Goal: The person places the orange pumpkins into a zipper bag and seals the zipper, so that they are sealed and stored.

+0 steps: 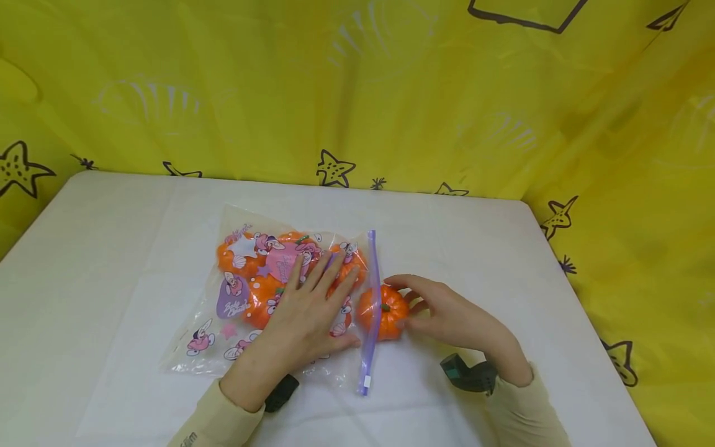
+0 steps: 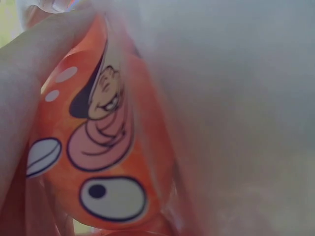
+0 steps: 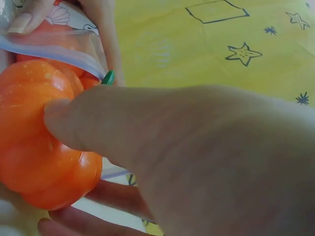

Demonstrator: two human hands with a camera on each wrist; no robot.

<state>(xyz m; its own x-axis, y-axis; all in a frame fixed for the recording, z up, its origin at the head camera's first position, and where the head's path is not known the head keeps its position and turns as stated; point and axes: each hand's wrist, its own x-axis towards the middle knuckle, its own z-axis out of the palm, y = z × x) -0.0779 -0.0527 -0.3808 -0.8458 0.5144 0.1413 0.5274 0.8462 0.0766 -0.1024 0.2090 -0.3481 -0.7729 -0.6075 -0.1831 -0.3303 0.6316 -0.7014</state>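
A clear printed zip bag [image 1: 198, 313] lies flat with several orange toy pumpkins [image 1: 259, 304] inside. My left hand [image 1: 307, 313] rests on top of it, fingers spread over the plastic. At the bag's mouth, another orange toy pumpkin [image 1: 394, 305] with a green stem sits partly under the purple zip strip [image 1: 370, 347]. My right hand [image 1: 449, 313] holds this pumpkin from the right. In the right wrist view the thumb [image 3: 74, 123] presses its side, with other fingers below. The left wrist view shows a pumpkin [image 2: 142, 118] close up through the printed plastic.
The white table [image 1: 469, 248] spreads out around the bag. Behind and along the right side hangs a yellow curtain [image 1: 268, 93] with starfish and shell drawings. Dark wrist devices [image 1: 469, 374] show beneath both wrists.
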